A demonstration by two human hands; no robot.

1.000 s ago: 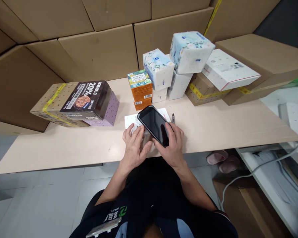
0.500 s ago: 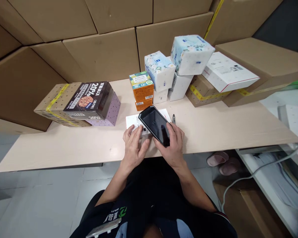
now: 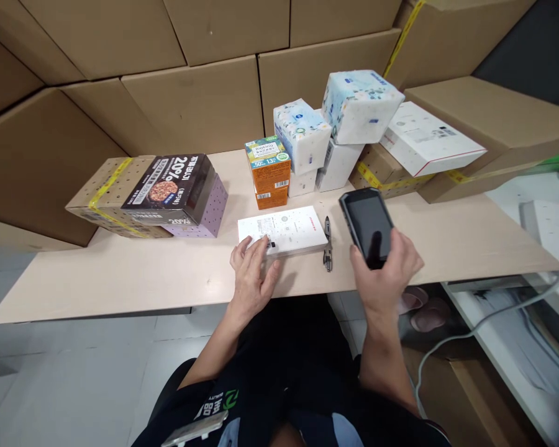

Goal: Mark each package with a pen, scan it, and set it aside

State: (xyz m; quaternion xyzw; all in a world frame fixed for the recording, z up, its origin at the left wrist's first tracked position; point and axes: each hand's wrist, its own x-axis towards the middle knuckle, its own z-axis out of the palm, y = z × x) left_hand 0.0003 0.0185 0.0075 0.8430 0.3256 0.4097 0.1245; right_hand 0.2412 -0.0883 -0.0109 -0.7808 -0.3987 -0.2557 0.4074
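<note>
A black smartphone (image 3: 367,222), its screen dark, is gripped along its sides by my right hand (image 3: 386,273) above the right part of the table. My left hand (image 3: 254,270) rests with fingers apart on the left end of a flat white box (image 3: 293,226), which carries red lettering and small printed marks. Just right of that box lies a dark pen (image 3: 327,242), pointing away from me. Behind the white box stands an orange box (image 3: 270,180) with a green and blue top.
White-and-blue tissue packs (image 3: 300,136) stand stacked at the back. A dark printed box (image 3: 168,189) and a yellow-taped carton (image 3: 102,192) sit at left. Another white box (image 3: 428,139) leans on cartons at right. Large cartons (image 3: 190,105) wall the back. A grey cable (image 3: 475,329) hangs lower right.
My right hand has moved right with the smartphone, off the white box, uncovering the box's top and the pen. My left hand has stayed on the box.
</note>
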